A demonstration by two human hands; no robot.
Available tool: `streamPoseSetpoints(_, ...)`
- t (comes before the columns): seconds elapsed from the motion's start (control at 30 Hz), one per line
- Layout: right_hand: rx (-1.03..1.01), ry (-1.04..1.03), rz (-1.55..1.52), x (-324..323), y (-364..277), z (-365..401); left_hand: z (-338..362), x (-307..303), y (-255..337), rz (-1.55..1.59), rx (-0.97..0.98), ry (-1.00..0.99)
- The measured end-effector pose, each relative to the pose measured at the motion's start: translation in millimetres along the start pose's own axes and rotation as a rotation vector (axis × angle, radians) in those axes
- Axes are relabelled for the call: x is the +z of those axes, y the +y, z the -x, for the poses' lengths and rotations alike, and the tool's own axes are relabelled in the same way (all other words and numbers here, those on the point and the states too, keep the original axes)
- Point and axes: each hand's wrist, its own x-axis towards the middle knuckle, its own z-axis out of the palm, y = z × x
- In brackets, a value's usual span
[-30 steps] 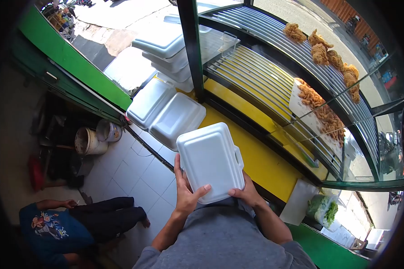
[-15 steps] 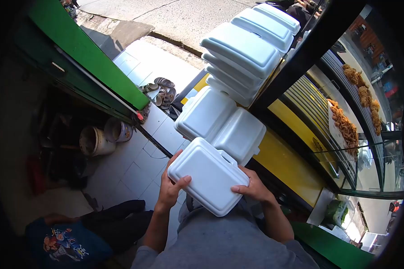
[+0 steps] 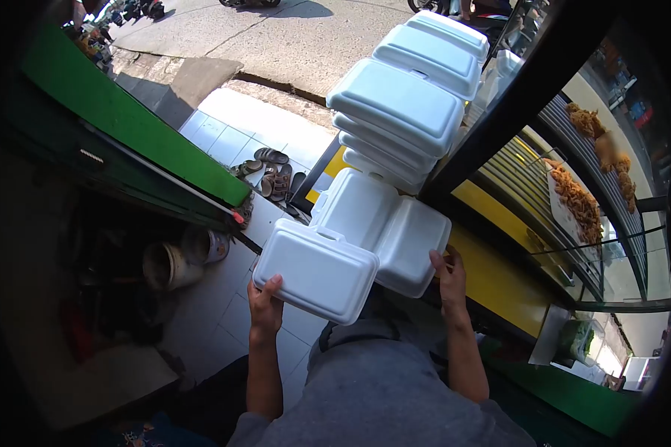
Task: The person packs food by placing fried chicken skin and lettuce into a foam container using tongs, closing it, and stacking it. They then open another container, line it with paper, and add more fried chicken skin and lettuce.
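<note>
A closed white foam takeaway box [image 3: 313,270] is in my left hand [image 3: 265,309], the thumb over its near left edge and the other fingers hidden beneath. Just beyond it an open foam box [image 3: 416,242] lies spread, lid half and base half facing up, and the closed box overlaps its near left part. My right hand [image 3: 450,283] is at the open box's right edge, thumb against the rim and fingers curled round the side. Behind them stands a tall stack of closed foam boxes [image 3: 395,104].
To the right, a glass display case [image 3: 499,164] holds fried food [image 3: 574,197] behind a black frame. A green panel [image 3: 134,127] runs along the left. Buckets [image 3: 168,264] and sandals [image 3: 276,179] are on the tiled floor, with a street beyond.
My left hand has carried the closed box leftward and turned it. My right hand has let go of that box and moved right to the open box's edge. The view has shifted slightly.
</note>
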Motion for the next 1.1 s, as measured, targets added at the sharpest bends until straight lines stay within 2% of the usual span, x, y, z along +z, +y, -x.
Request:
streamPoseSetpoints(0.03,-0.069,0.020,-0.017,6.7,-7.5,0.3,-4.6,0.3,-1.3,0.006,0.000,0.007)
streamPoseSetpoints(0.13,0.067,-0.152,-0.088,11.9,-15.8,-8.5,-15.4,-5.1,-3.5,0.027,-0.048,-0.043)
streamPoseSetpoints(0.17,0.089,-0.083,-0.029,12.5,2.5,-17.5,-16.6,-5.5,-2.6,0.018,-0.041,-0.049)
streamPoseSetpoints(0.47,0.164,-0.108,-0.065,-0.6,-10.0,-13.7,-19.0,-1.0,2.9,0.058,-0.005,0.003)
streamPoseSetpoints(0.67,0.266,-0.036,-0.218,-68.0,-1.1,-16.7,-31.8,10.9,0.3,0.078,-0.005,-0.020)
streamPoseSetpoints(0.97,0.109,0.073,-0.301,-186.3,39.0,-12.1,-67.5,35.3,-38.4,0.007,-0.014,0.005)
streamPoseSetpoints(1.1,0.011,0.163,-0.141,-216.5,59.1,-10.3,-86.8,47.5,-55.3,-0.160,-0.054,0.023)
